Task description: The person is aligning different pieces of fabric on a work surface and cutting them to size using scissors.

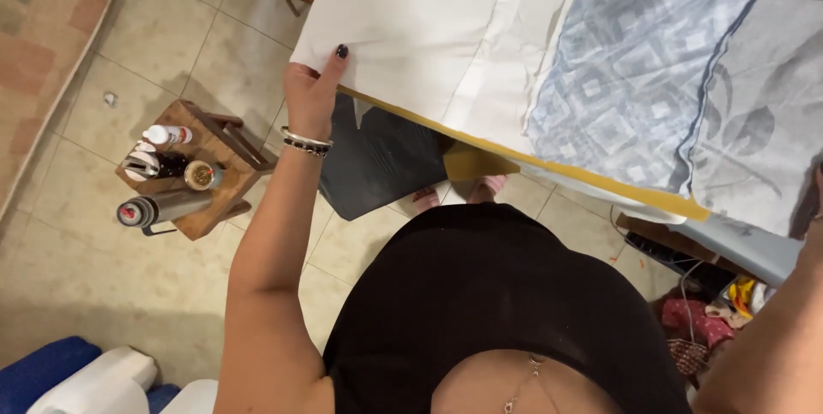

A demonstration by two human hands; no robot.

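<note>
Left hand (310, 95) grips the corner of the white sheet (411, 28), thumb on top with a dark nail, fingers tucked under the edge. Bracelets (305, 141) sit on that wrist. The sheet lies over the near-left corner of the bed, its corner hanging just past the bed's edge. A yellow band (549, 165) runs along the bed's near side, from under the hand down to the right. Further right on the bed lies a blue-grey patterned blanket (651, 63), overlapping the sheet's right edge.

Right hand: only the forearm (771, 337) shows at the frame's right edge, so I cannot tell if it is clenched or loose.

Under the bed edge a dark panel (377, 157) leans toward the floor, close to the person's feet (467, 191).

Left of the hand, a small wooden stool (225, 176) stands on the tiles, well apart from the bed, carrying a flask (163, 208), a white bottle (167, 135) and a jar (202, 175). Open tile floor (111, 285) lies between stool and person. A mattress edge (51, 28) lines the far left. Clutter and cables (711, 294) crowd the floor at right, under the bed's side.
</note>
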